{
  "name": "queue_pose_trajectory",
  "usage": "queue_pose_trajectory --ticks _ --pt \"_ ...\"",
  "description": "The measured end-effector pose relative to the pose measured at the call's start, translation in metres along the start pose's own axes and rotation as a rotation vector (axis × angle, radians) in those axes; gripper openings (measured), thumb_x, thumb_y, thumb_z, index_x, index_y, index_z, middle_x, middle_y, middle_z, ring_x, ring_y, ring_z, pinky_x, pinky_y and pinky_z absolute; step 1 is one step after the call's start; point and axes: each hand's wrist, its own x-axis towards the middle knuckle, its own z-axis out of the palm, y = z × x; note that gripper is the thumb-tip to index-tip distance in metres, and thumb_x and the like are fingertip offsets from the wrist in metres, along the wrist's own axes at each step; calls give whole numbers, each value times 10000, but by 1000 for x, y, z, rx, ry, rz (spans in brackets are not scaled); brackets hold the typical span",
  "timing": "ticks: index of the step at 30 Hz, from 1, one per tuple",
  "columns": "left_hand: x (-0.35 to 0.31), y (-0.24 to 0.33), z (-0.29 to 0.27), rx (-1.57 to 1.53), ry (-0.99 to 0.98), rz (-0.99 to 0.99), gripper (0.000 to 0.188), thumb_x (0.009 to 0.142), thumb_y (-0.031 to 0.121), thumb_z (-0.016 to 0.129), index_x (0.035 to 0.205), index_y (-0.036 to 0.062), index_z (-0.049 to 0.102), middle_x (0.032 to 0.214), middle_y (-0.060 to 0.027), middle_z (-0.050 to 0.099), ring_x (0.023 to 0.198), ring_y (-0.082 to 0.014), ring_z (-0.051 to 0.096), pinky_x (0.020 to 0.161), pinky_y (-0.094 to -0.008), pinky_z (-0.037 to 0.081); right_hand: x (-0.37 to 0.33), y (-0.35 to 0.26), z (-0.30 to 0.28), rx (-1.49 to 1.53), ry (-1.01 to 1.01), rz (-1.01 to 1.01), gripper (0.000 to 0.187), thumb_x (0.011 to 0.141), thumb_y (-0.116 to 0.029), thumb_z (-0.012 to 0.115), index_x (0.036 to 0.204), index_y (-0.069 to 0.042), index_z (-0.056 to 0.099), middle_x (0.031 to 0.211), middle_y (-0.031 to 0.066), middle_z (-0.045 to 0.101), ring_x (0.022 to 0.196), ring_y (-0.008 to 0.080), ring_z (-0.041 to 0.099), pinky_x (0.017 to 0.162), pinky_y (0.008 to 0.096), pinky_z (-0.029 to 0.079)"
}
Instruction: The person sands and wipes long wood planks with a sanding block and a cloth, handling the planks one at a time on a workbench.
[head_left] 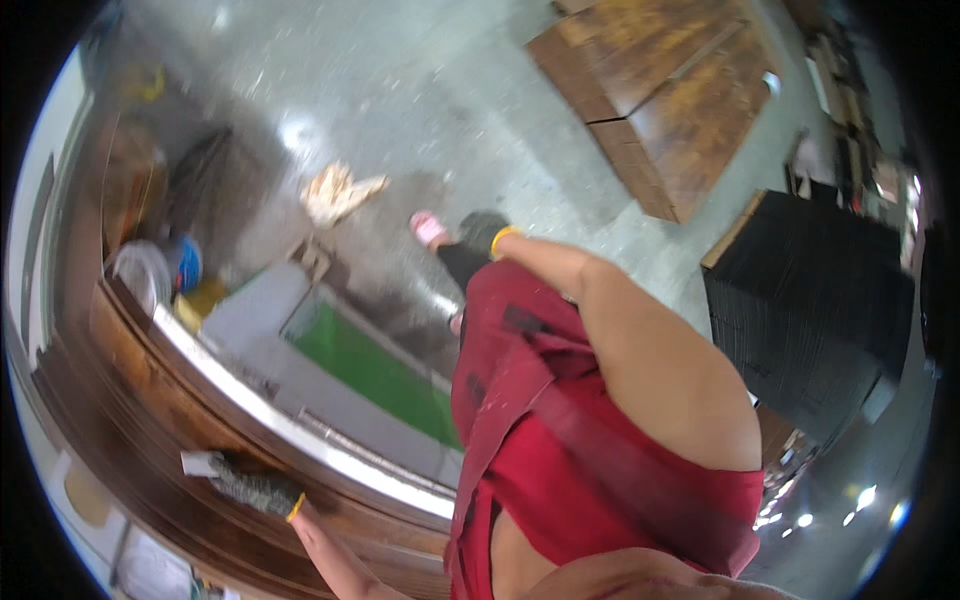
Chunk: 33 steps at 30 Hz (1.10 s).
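My left hand, in a dark speckled glove with a yellow cuff, lies over long brown wooden boards at the lower left. Its fingers are closed on a small pale rectangular piece, which sticks out past the fingertips; what kind of thing it is does not show. My right hand, gloved the same way, hangs above the grey floor near the middle, away from the boards. Its fingers are blurred, and nothing can be made out in them.
Beyond the boards is a grey frame with a green surface. A white bucket and a blue container stand at its left. A crumpled cream cloth lies on the floor. Stacked brown panels and a black stack occupy the right.
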Motion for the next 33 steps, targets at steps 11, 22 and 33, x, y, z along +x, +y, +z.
queue_pose_trajectory --ticks 11,22,33 --pt "0 6 -11 -79 378 -312 528 1053 303 418 1507 50 324 1530 -118 386 1347 -242 423 1156 -349 292 245 -45 6 -478 -333 -63 379 880 -344 508 1202 -231 673 1429 142 511 1209 290 585 1010 447 449" --pt "-16 -10 -50 805 568 -133 534 1047 347 412 1490 54 357 1491 -125 432 1285 -257 484 1110 -366 384 422 -158 112 -382 -308 -223 475 882 -289 520 1353 -322 571 1607 143 222 1315 314 497 1064 446 419" --pt "-22 -15 -12 1137 550 -102 563 1039 359 411 1486 24 346 1501 -153 405 1299 -285 472 1107 -399 396 548 -171 191 -160 -338 -150 588 913 -309 558 1459 -122 443 1617 144 165 1383 315 412 1116 413 374"
